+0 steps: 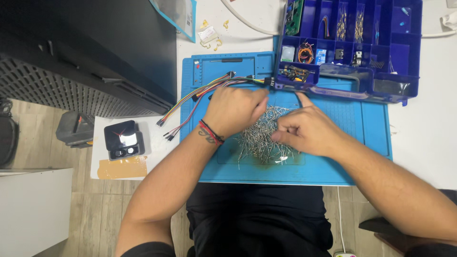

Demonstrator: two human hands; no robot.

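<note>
At frame centre, the left hand (234, 110) and right hand (307, 129) rest on a heap of thin metal pins (259, 138) on the blue mat (366, 128), fingers curled, pinching pins.

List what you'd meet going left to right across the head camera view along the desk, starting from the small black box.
Small black open box → bundle of multicoloured jumper wires → left hand → heap of thin silver metal pins → right hand → bare right edge of the blue silicone work mat.
</note>
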